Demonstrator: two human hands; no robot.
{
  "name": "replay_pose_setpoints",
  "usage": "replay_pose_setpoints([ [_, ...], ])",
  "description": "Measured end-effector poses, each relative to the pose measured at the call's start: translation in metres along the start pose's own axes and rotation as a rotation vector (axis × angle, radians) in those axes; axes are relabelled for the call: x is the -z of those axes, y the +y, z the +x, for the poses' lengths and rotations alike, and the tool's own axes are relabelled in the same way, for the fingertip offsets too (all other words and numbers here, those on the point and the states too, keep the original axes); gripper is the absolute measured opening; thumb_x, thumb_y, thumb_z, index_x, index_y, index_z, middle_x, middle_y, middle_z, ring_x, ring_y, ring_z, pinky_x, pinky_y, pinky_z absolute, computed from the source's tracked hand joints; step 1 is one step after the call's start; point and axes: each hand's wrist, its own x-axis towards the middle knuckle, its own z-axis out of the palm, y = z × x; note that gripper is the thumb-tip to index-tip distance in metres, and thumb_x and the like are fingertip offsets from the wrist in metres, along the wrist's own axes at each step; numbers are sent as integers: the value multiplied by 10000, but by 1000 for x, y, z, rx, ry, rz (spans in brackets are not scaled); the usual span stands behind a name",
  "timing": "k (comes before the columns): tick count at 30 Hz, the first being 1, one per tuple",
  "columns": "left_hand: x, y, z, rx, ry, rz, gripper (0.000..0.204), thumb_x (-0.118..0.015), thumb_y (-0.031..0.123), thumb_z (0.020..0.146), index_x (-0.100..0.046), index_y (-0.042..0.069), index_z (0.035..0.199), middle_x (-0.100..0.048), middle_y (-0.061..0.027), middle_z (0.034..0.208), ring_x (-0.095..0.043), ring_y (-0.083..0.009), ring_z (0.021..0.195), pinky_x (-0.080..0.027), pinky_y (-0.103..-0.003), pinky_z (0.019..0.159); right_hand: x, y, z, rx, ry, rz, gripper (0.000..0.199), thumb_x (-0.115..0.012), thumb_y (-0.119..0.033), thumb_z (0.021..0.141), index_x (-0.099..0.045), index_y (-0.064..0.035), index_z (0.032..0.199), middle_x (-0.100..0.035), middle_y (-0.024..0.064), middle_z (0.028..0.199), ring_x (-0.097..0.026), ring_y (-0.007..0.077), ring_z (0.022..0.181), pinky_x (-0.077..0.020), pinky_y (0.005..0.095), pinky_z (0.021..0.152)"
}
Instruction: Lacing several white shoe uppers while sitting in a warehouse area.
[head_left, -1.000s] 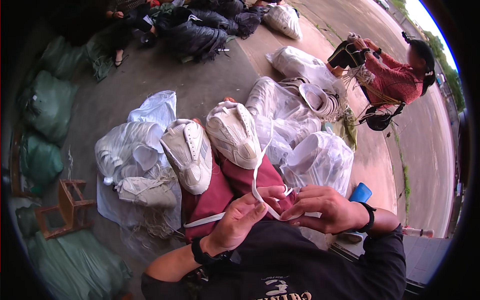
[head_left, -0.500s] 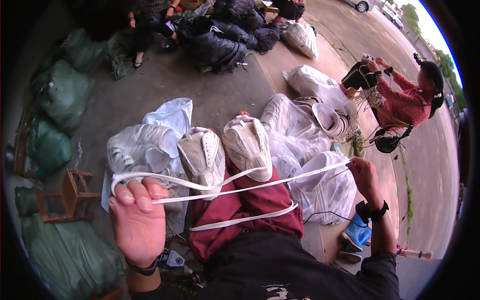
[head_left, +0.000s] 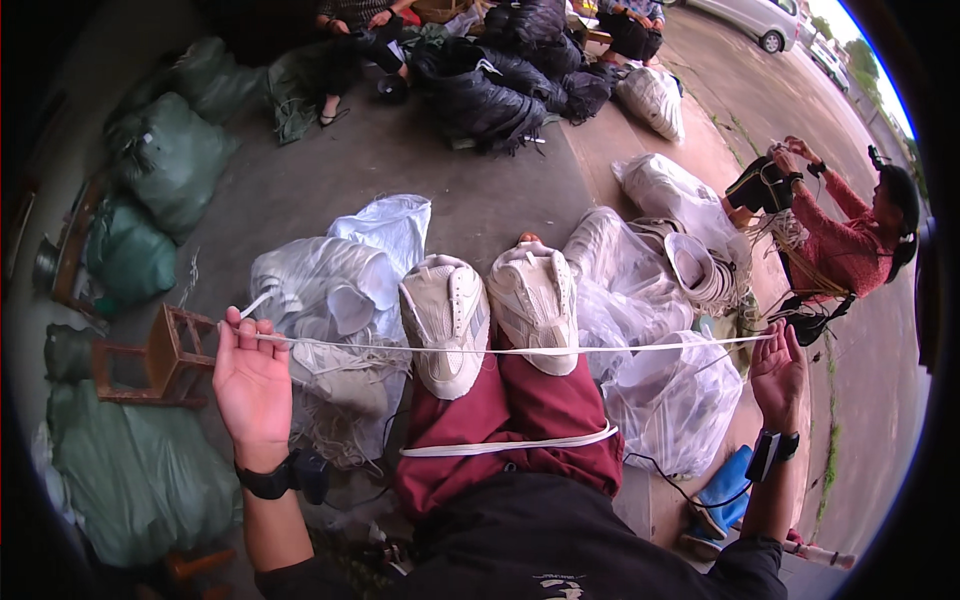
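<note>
Two hands hold one white flat cord [head_left: 600, 349] stretched taut from left to right, level across the toes of the person's pale sneakers [head_left: 490, 315]. On the left, the left hand [head_left: 250, 385] is raised with the palm toward the camera; its fingers are curled together over the cord end, thumb alongside, and a short tail of cord sticks out past the grip toward the far left. On the right, the right hand [head_left: 778, 372] is also raised, fingers loosely bent and a little apart, with the cord passing at the fingertips; whether it is pinched or only hooked there cannot be told. A second run of the same white cord [head_left: 510, 443] lies slack across the dark red trousers [head_left: 520, 410], nearer the body, so one span appears drawn out and further length remains to be handled. Clear plastic bags of white cord [head_left: 330, 290] sit on the ground to the left of the feet, and more such bags [head_left: 660, 400] to the right; judged from these, much stock is unworked. A small wooden stool [head_left: 165, 355] stands at the near left beside green sacks [head_left: 150, 170]. Another person in a red top [head_left: 850, 240] works with cord at the far right.
</note>
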Motion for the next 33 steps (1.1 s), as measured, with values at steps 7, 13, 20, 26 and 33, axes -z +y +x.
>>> replay_pose_setpoints([
  [7,103,22,17,-38,342,102,227,-490,209,981,-550,95,1169,-575,-3,958,-542,-142,948,-446,-300,871,73,-64,29,44,190,56,162,-457,-140,980,-553,-49,1073,-564,33,797,-522,151,678,-488,290,704],
  [13,170,57,23,-99,667,159,262,-450,104,965,-525,69,1213,-557,-48,1140,-555,-161,980,-456,-310,914,153,-137,51,-42,387,-59,122,-417,-101,971,-504,-30,922,-498,38,702,-482,146,591,-466,240,581],
  [20,299,112,13,-174,797,207,210,-403,64,968,-523,34,1137,-618,-81,1033,-543,-133,722,-482,-236,644,171,-160,52,95,637,-246,161,-381,-103,962,-491,-30,868,-434,26,617,-412,135,497,-408,242,469],
  [26,334,143,1,-173,835,204,198,-386,65,989,-558,15,1073,-655,-81,978,-575,-92,661,-501,-174,556,170,-169,38,22,663,-244,152,-368,-61,908,-518,-58,887,-487,34,645,-468,130,510,-377,206,369],
  [33,248,88,9,-15,753,99,256,-392,-19,948,-525,-23,1167,-629,-134,1051,-592,-100,689,-522,-187,593,202,-172,63,-173,295,-246,238,-446,-175,984,-611,-67,1117,-606,34,747,-548,105,591,-489,169,541],
])
